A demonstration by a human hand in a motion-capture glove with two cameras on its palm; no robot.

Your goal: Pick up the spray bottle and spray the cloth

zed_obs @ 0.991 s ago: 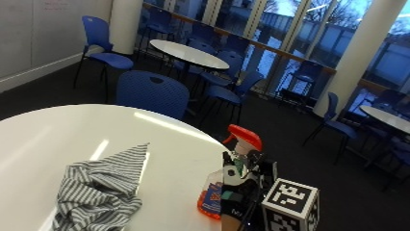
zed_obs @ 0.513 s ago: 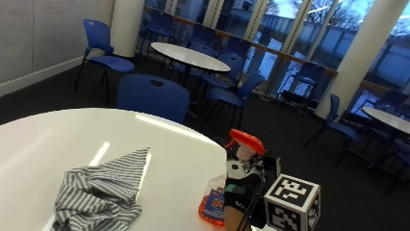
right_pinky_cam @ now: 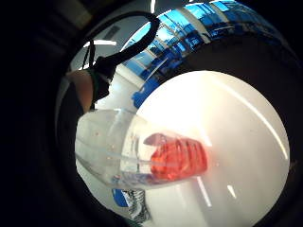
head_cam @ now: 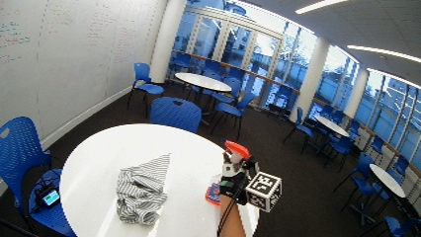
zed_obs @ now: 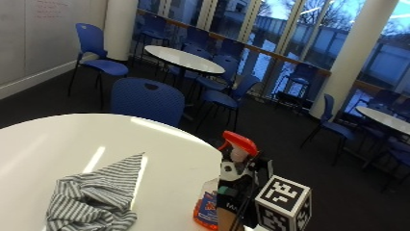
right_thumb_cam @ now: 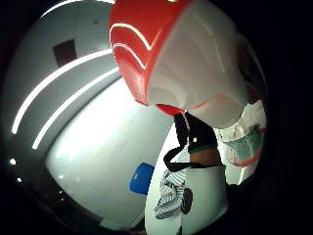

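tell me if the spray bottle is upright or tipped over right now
Upright. In the outside view the spray bottle stands with its red trigger head on top and orange base near the table edge, gripped by the gloved right hand.

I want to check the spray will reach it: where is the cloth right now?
In the outside view the striped cloth lies crumpled on the white round table, apart from the spray bottle, which the gloved right hand holds at the table's edge.
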